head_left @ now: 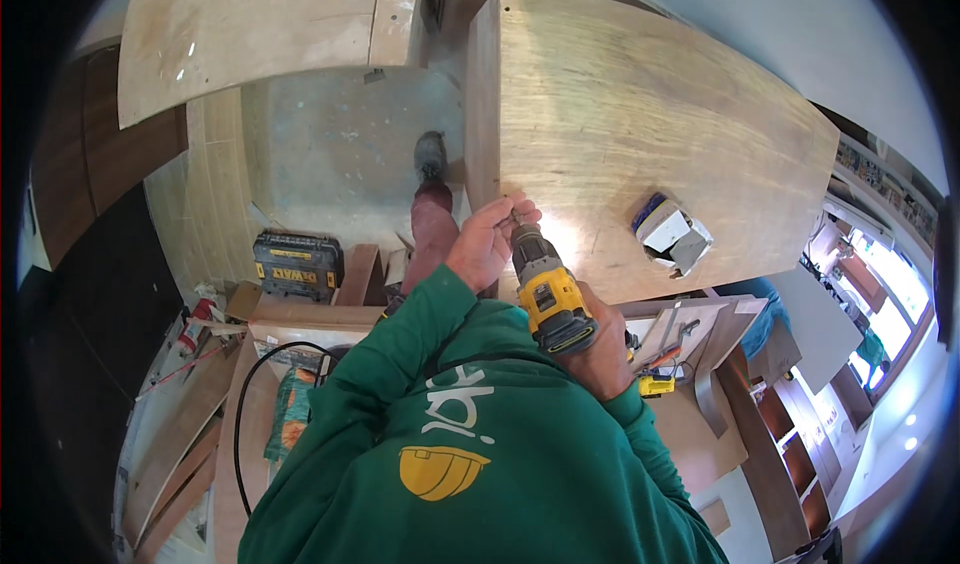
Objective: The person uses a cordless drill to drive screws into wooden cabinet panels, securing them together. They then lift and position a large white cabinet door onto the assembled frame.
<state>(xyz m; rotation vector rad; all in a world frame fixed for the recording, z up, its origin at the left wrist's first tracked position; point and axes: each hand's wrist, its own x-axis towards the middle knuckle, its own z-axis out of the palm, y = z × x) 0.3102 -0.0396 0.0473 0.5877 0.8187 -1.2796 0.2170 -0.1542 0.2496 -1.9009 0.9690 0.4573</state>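
A yellow and black cordless drill (549, 299) is gripped in my right hand (600, 344), its work light glowing on the wood. Its chuck points away from me, toward the near left corner of a large pale wooden panel (640, 104). At the drill's tip, my left hand (482, 244) has its thumb and fingers pinched together beside the panel's left edge. Whatever small thing they hold is too small to make out. Farther right on the panel sits a torn white and blue carton (672, 234); its contents cannot be seen clearly.
Another wooden board (260, 24) stands at the far left. A black tool case with yellow latches (298, 264) rests on the floor left of my leg. Hand tools (670, 349) lie on a board at my right. A black cable (240, 414) curves along my left side.
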